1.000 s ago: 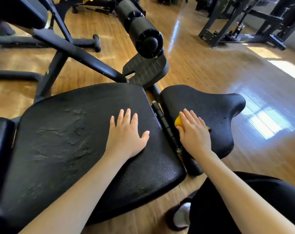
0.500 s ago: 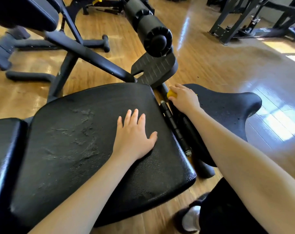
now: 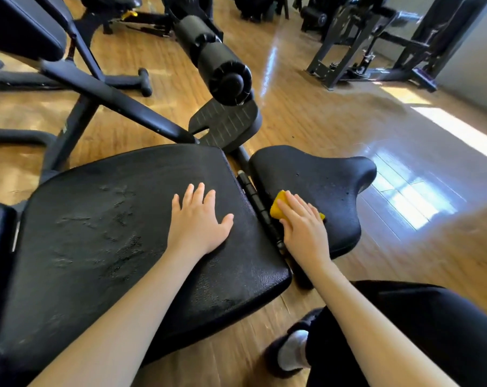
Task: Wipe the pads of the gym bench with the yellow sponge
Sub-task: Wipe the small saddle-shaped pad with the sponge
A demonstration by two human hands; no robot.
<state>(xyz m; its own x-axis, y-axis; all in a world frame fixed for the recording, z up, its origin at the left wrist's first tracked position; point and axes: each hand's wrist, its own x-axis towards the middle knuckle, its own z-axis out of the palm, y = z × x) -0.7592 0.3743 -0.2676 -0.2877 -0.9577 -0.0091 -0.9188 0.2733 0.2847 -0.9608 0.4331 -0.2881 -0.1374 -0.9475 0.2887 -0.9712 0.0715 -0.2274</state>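
The gym bench has a large black back pad (image 3: 102, 236) with a worn, scuffed surface and a smaller black seat pad (image 3: 328, 185) to its right. My left hand (image 3: 199, 219) lies flat with spread fingers on the big pad near its right edge. My right hand (image 3: 303, 222) presses the yellow sponge (image 3: 277, 208) onto the near left part of the seat pad, fingers straight over it. Most of the sponge is hidden under the hand.
A black hinge bar (image 3: 260, 208) runs between the two pads. A foam roller (image 3: 217, 62) and a footplate (image 3: 228, 121) stand behind them. Other gym machines (image 3: 362, 46) stand on the wooden floor (image 3: 348, 121) at the back. My knee (image 3: 404, 331) and shoe (image 3: 289, 353) are bottom right.
My right hand has drawn the sponge back from the seat pad's far left edge toward me. The left hand has stayed flat on the big pad.
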